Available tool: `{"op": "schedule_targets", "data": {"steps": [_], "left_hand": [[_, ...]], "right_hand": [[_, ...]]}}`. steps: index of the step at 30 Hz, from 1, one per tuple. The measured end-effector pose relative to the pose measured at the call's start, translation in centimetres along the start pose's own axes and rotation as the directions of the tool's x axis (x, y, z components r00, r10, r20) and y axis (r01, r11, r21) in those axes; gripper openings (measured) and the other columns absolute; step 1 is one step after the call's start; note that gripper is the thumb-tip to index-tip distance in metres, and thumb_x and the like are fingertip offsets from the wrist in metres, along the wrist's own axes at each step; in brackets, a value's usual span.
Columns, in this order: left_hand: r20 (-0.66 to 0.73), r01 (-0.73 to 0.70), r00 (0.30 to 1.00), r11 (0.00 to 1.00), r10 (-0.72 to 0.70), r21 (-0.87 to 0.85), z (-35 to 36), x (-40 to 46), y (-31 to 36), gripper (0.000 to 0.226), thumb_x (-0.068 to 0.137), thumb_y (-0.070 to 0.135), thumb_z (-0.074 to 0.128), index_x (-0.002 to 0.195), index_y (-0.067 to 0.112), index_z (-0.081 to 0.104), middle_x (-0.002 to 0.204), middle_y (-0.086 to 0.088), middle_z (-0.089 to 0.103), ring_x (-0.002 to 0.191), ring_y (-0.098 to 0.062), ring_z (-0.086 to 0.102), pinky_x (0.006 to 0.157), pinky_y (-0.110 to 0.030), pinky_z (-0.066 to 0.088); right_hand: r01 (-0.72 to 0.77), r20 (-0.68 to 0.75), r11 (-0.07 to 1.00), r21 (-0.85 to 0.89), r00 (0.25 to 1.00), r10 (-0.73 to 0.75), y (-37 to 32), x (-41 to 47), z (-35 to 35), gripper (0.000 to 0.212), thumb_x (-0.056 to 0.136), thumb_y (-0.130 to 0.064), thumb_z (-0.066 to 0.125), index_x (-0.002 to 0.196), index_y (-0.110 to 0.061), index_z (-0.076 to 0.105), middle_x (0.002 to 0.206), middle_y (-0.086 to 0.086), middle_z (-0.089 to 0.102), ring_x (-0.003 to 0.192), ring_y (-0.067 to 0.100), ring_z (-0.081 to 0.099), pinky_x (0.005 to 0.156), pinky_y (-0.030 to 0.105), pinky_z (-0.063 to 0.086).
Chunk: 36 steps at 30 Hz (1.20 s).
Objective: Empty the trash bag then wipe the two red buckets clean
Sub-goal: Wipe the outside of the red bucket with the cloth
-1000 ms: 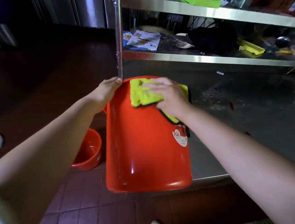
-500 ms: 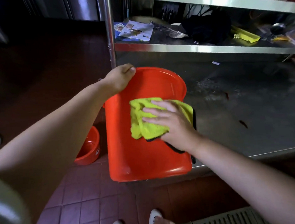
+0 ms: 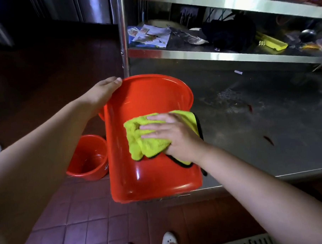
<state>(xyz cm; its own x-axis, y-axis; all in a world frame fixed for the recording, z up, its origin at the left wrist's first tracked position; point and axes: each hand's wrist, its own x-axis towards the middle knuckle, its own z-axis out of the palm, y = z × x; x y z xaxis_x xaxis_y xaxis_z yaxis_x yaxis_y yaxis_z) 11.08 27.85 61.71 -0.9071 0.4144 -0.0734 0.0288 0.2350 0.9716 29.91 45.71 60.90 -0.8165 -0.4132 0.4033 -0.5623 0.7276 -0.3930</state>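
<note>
A large red bucket [image 3: 149,177] lies tipped on its side on the edge of a steel shelf, its flat bottom facing away from me. My left hand [image 3: 101,93] grips the bucket's far upper-left edge. My right hand [image 3: 172,136] presses a yellow cloth [image 3: 144,143] flat against the bucket's side wall, fingers spread over it. A second, smaller red bucket [image 3: 88,162] stands upright on the floor to the left, open and empty inside. No trash bag is in view.
The steel lower shelf [image 3: 258,126] stretches to the right, stained with a few red bits. An upper shelf [image 3: 218,54] holds papers, a black bundle and a yellow item. A steel post [image 3: 122,40] rises behind the bucket. Red floor tiles [image 3: 72,227] and my white shoes [image 3: 169,240] are below.
My right hand has dragged the yellow cloth from the bucket's far end down its side toward me. My left hand has stayed on the far edge.
</note>
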Motion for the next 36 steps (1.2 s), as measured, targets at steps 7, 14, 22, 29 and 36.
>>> {"op": "schedule_targets", "data": {"steps": [7, 14, 22, 29, 36], "left_hand": [[-0.058, 0.012, 0.998, 0.997, -0.016, -0.075, -0.8, 0.4, -2.0, 0.019, 0.095, 0.039, 0.048, 0.087, 0.027, 0.06, 0.086, 0.018, 0.063, 0.071, 0.013, 0.062, 0.057, -0.002, 0.045], [-0.086, -0.006, 0.996, 0.997, -0.001, -0.082, -1.1, -0.1, -1.1, 0.017, 0.095, 0.022, 0.049, 0.103, 0.023, 0.064, 0.096, 0.0, 0.064, 0.086, -0.01, 0.06, 0.077, -0.018, 0.049], [-0.007, -0.083, 0.996, 0.996, 0.084, 0.043, 1.6, -0.5, 1.8, 0.023, 0.099, 0.033, 0.043, 0.108, 0.021, 0.06, 0.099, 0.001, 0.061, 0.09, -0.009, 0.056, 0.069, -0.01, 0.045], [0.0, -0.025, 1.0, 1.0, 0.025, 0.01, -0.3, -0.5, 0.5, 0.025, 0.098, 0.038, 0.041, 0.101, 0.024, 0.061, 0.082, 0.01, 0.059, 0.066, -0.002, 0.058, 0.062, -0.017, 0.046], [0.034, -0.002, 0.999, 0.999, 0.004, -0.051, -0.7, 0.2, 0.9, 0.021, 0.095, 0.037, 0.048, 0.084, 0.03, 0.064, 0.086, 0.014, 0.065, 0.075, 0.001, 0.063, 0.059, -0.016, 0.049]], "right_hand": [[-0.209, -0.058, 0.978, -0.01, 0.976, 0.208, 5.8, 8.0, -2.2, 0.06, 0.058, 0.016, 0.057, 0.112, -0.008, 0.069, 0.124, 0.001, 0.062, 0.12, 0.014, 0.044, 0.106, 0.031, 0.034], [-0.266, -0.022, 0.963, -0.035, 0.964, 0.265, 5.3, 9.0, -1.6, 0.06, 0.063, 0.01, 0.062, 0.115, -0.019, 0.068, 0.129, -0.007, 0.058, 0.129, 0.011, 0.037, 0.109, 0.022, 0.025], [-0.088, 0.054, 0.984, -0.158, 0.994, 0.097, 0.1, 2.1, -0.8, 0.053, 0.059, 0.0, 0.072, 0.109, -0.021, 0.071, 0.127, -0.003, 0.061, 0.129, 0.025, 0.044, 0.106, 0.05, 0.031], [0.066, 0.072, 0.984, -0.164, 0.996, -0.054, -3.4, -4.8, 1.2, 0.046, 0.068, -0.007, 0.073, 0.11, -0.026, 0.07, 0.128, -0.01, 0.059, 0.131, 0.015, 0.042, 0.108, 0.041, 0.027], [0.118, 0.155, 0.979, -0.169, 0.984, -0.092, -1.3, 0.1, -0.1, 0.042, 0.068, -0.004, 0.065, 0.106, -0.021, 0.072, 0.123, -0.005, 0.064, 0.123, 0.02, 0.05, 0.1, 0.039, 0.033]]}}
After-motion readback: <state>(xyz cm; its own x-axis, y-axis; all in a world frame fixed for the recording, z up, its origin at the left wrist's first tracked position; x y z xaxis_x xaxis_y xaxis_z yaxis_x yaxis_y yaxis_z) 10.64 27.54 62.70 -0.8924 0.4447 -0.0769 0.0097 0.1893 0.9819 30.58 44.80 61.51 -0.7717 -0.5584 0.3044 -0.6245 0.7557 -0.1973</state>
